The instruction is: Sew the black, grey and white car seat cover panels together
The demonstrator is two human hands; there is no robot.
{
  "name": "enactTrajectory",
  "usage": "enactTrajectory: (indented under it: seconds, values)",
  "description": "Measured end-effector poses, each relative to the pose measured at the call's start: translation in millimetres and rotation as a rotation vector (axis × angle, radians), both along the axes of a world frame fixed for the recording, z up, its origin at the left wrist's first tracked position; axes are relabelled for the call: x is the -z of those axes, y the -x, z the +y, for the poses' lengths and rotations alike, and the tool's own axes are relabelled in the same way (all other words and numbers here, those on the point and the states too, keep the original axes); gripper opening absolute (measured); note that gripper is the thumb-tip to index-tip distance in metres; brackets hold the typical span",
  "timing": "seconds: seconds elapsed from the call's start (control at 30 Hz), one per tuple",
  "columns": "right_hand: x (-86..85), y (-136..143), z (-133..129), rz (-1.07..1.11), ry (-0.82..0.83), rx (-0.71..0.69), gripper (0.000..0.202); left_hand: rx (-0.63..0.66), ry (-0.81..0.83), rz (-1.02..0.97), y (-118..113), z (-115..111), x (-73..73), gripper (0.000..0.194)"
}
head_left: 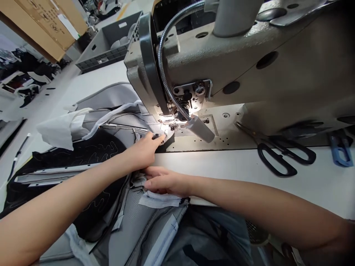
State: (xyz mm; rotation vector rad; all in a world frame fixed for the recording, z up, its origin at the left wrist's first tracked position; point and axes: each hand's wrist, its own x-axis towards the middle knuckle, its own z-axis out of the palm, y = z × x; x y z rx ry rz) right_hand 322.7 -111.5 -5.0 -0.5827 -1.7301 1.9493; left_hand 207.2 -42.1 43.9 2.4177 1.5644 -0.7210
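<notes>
A grey sewn cover (130, 210) with black panels and white strips lies across the table's left part and hangs over the front edge. Its far end reaches under the needle area of a sewing machine (194, 55). My left hand (145, 149) is closed on the cover's edge, just left of the lit presser foot (172, 127). Below it, my right hand (166, 181) is closed on a fold of the cover near the table edge; some of its fingertips are hidden in the fabric. A small lamp (199, 128) hangs over the machine bed.
Black-handled scissors (277, 147) lie right of the needle area, their blades on the machine bed. A blue tool (341, 149) is at the far right. Behind the machine stands a grey crate (104, 55), with a cardboard box (47, 26) at upper left.
</notes>
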Motion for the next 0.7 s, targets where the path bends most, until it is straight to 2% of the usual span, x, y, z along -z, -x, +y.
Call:
enactTrajectory:
  seconds: [0.07, 0.17, 0.27, 0.37, 0.53, 0.7]
  values:
    - [-1.5, -8, 4, -0.098, -0.105, -0.044, 0.031, 0.033, 0.014, -0.123, 5, 10, 6.5, 0.074]
    - [5.7, -25, 10, -0.364, -0.511, 0.008, 0.027, 0.067, -0.030, -0.260, 10, 15, 17.3, 0.069]
    - [20.5, -38, 17, -0.660, -0.901, 0.217, 0.026, 0.067, -0.064, -0.390, 13, 11, 24.8, 0.064]
    - [33.7, -43, 21, -0.949, -1.149, 0.435, 0.036, 0.031, -0.061, -0.453, 12, 8, 26.9, 0.061]
    - [41.4, -41, 26, -1.031, -1.212, 0.457, 0.037, -0.027, -0.006, -0.403, 4, 12, 25.0, 0.063]
    - [37.8, -38, 33, -1.041, -1.123, 0.427, 0.034, -0.031, -0.003, -0.389, -5, 21, 25.2, 0.059]
